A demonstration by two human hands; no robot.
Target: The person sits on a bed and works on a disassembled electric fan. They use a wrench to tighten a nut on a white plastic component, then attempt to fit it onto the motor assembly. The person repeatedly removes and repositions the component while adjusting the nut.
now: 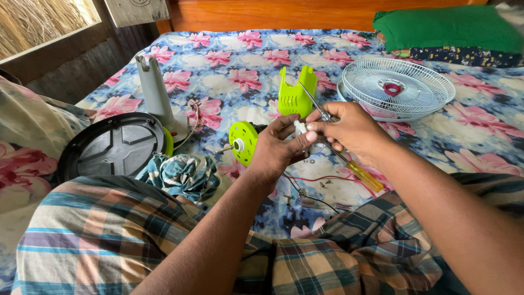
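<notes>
Head view, seated on the bed [240,65], floral sheet, checked cloth over my knees.

Left hand [275,150]: fingers wrapped around the fan motor [244,143], which I hold above the sheet in front of my lap. Its lime-green round face points left, with the bare shaft sticking out of the white hub. My thumb and forefinger close narrowly on a small white part [299,127] at the top of the motor.

Right hand [349,128]: fingers closed on a screwdriver [339,142] with a yellow see-through handle. The handle runs down and right past my wrist; the metal shank points up and left beyond my fingertips. The two hands touch at the white part.

Red and dark wires [308,183] trail from the motor onto the sheet beneath my hands.

Around:
- lime-green rear housing [295,93] stands on the bed just behind my hands
- white wire fan guard [396,87] lies flat to the right, well apart
- grey stand column [155,93] upright at left, beside the dark round base [112,147]
- crumpled patterned cloth [180,173] near the base
- green pillow [447,27] at the far right
</notes>
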